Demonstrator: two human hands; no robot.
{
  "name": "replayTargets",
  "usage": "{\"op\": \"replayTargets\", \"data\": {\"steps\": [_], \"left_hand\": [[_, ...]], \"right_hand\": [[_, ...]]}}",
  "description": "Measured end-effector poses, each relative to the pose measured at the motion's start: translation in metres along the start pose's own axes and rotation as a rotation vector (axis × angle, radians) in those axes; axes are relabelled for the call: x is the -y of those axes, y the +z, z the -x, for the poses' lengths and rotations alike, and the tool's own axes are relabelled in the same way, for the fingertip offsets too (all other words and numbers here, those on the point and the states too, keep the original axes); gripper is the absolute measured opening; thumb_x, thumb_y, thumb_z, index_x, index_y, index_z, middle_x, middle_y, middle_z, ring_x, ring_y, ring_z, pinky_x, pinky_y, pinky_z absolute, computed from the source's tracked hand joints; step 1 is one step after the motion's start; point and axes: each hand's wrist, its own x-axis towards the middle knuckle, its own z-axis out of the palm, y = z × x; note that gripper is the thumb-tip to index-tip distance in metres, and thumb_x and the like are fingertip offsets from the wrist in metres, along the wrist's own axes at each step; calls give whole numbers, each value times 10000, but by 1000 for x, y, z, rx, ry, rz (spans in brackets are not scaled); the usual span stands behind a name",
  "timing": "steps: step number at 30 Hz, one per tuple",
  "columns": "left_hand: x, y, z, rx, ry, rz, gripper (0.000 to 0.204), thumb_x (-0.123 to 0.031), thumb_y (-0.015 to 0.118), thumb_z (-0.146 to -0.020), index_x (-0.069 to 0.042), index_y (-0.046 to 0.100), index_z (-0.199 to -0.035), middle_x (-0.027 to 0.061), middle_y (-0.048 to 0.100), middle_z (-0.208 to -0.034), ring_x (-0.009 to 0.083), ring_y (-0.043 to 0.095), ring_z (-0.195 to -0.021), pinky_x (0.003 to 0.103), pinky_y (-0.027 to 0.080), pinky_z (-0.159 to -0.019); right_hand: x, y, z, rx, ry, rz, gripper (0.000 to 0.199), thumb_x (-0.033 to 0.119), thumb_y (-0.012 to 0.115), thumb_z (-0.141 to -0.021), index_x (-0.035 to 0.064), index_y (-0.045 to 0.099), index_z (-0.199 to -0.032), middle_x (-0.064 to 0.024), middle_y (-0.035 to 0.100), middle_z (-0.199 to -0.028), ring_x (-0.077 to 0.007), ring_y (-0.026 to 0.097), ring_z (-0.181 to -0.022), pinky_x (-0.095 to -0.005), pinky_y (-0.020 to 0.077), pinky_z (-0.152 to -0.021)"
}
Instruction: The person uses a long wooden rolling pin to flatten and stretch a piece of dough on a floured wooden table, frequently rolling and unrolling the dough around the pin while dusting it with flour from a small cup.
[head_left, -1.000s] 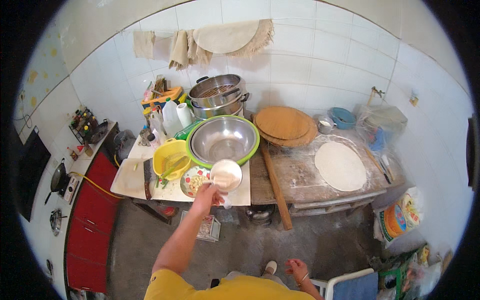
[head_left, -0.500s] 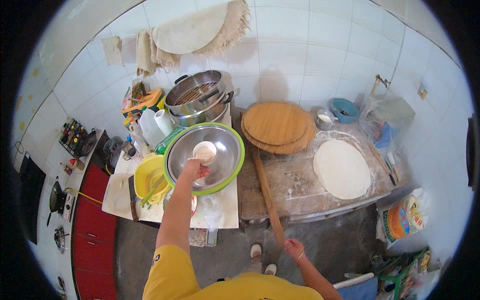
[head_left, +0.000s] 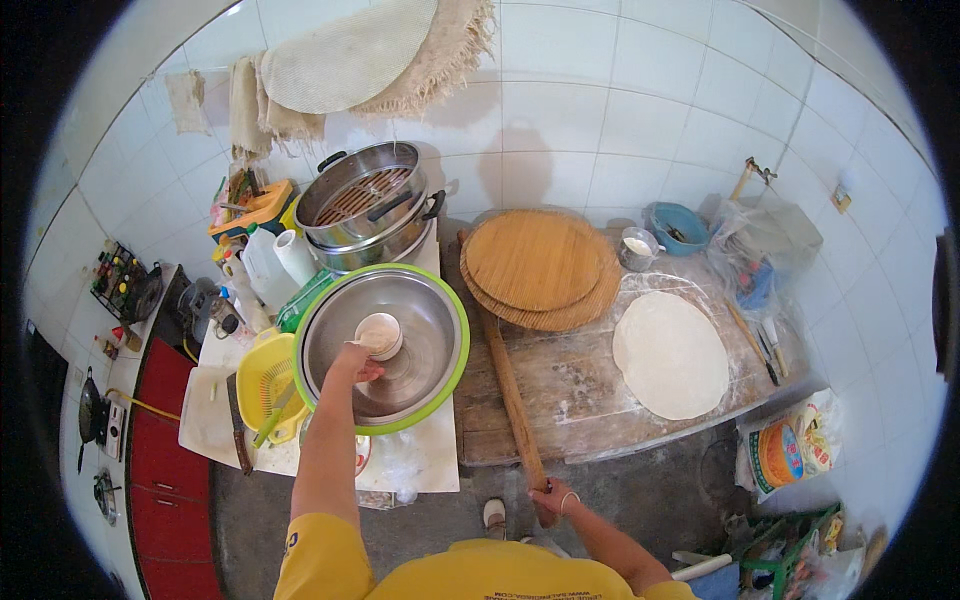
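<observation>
My left hand [head_left: 357, 362] grips a small white bowl [head_left: 396, 343] by its near side. Something pale lies inside the bowl. It is held over the large steel basin [head_left: 428, 375] with a bright green rim. At the front edge of the wooden worktable, my right hand [head_left: 553, 497] has its fingers around the near end of a long wooden rolling pin [head_left: 516, 408]. The pin's far part runs up toward two stacked round wooden boards [head_left: 540, 258]. To the right, a thin round sheet of dough [head_left: 672, 355] lies flat on the floured wood.
A yellow basket [head_left: 262, 372] and a knife [head_left: 239, 425] are left of the basin, with a steel steamer [head_left: 365, 200] behind. A cup of white powder [head_left: 637, 247] and blue bowl [head_left: 679, 228] stand at the back. Sticks and brushes lie at the right.
My right hand has moved left and up onto the near end of the rolling pin. My left hand still holds the bowl over the basin. The whole view has shifted slightly.
</observation>
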Motion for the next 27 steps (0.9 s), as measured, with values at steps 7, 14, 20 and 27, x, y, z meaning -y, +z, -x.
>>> {"op": "replayTargets", "data": {"steps": [7,14,20,27], "left_hand": [[-21,-5,82,-248,306,-307,286,-125,500,-934,27,564,-1168,139,667,-899,197,680,-656,297,522,-495],[57,127,226,-207,692,157,274,-99,538,-941,-50,573,-1208,56,663,-868,89,575,-597,220,467,-531],[163,330,199,199,235,-160,663,-327,695,-867,-28,426,-1395,103,653,-979,177,634,-820,345,534,-645],[225,450,106,301,-169,582,572,-357,706,-865,-67,458,-1291,108,595,-1028,293,606,-906,458,537,-728]], "right_hand": [[-42,20,-16,-50,-4,-126,671,449,785,-694,-38,581,-1108,-215,675,-1028,-364,654,-964,-432,518,-817],[-20,-61,29,-140,-12,-21,600,407,779,-701,-13,592,-1086,-205,665,-1018,-354,643,-966,-421,508,-842],[-113,-134,93,39,-38,-1,612,374,778,-744,3,563,-1180,-228,655,-1083,-362,638,-1021,-435,503,-850],[-244,-254,248,190,123,207,662,523,726,-743,26,566,-1149,-213,661,-1040,-375,637,-1020,-443,505,-860]]}}
